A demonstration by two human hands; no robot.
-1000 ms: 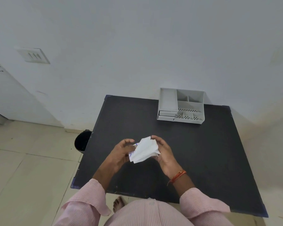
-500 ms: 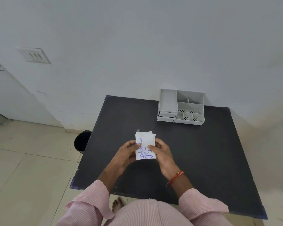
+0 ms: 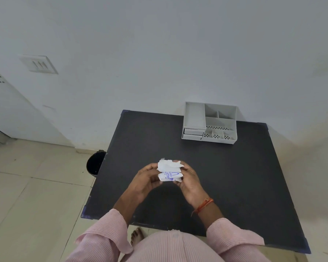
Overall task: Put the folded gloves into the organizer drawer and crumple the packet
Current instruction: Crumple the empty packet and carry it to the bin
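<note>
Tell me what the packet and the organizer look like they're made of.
Packet: thin white paper, matte, likely; it holds sharp creases and carries blue print. Organizer: probably moulded plastic, light grey, smooth; thin rigid walls and perforated compartment floors.

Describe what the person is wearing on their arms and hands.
Both hands are bare, no gloves. The left hand comes out of a pale pink, finely striped sleeve pushed up the forearm. The right hand has a matching sleeve and an orange-red thread band at the wrist.

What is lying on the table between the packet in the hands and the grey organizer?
Nothing: in the head view only bare black table lies between the packet and the organizer.
</note>
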